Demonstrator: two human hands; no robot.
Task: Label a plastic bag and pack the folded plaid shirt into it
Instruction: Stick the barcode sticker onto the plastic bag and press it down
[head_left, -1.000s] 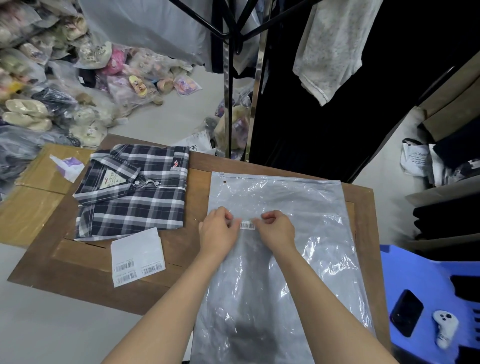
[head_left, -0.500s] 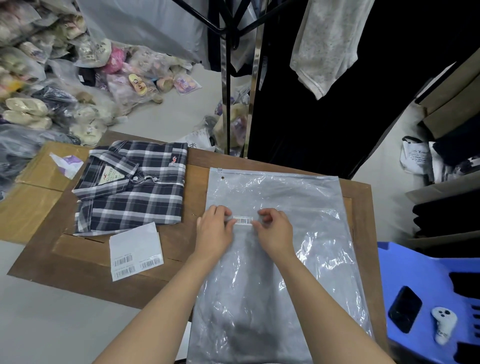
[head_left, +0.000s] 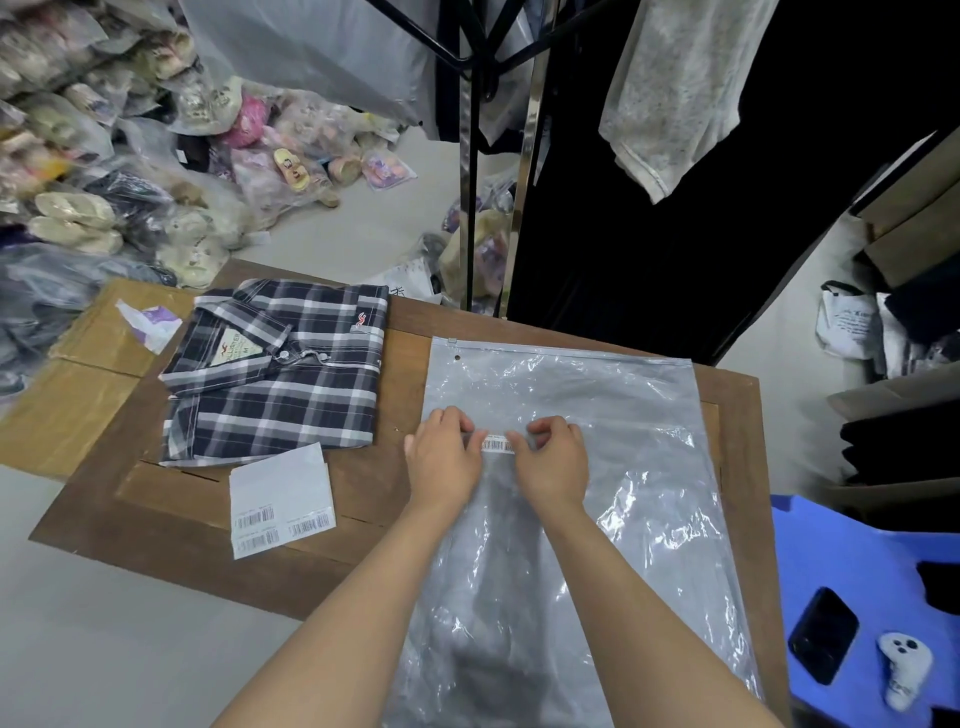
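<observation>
A clear plastic bag (head_left: 597, 415) lies flat on the wooden table (head_left: 171, 519), its zip edge away from me. A small white barcode label (head_left: 497, 445) sits on the bag's upper middle. My left hand (head_left: 444, 457) pinches the label's left end and my right hand (head_left: 553, 460) pinches its right end, both pressing it against the bag. The folded dark plaid shirt (head_left: 275, 371) rests on the table to the left of the bag, collar to the left, apart from both hands.
A white sheet of barcode labels (head_left: 280, 499) lies below the shirt near the table's front edge. Cardboard (head_left: 57, 405) sits to the left, bagged slippers (head_left: 104, 171) behind it. A clothes rack pole (head_left: 467, 182) stands beyond the table. A blue stool (head_left: 852, 571) carries a phone (head_left: 823, 642) and a controller (head_left: 901, 667).
Both hands stay on the label, with fingers shifting slightly along its ends. The bag and shirt have not moved; only the view shifts a little.
</observation>
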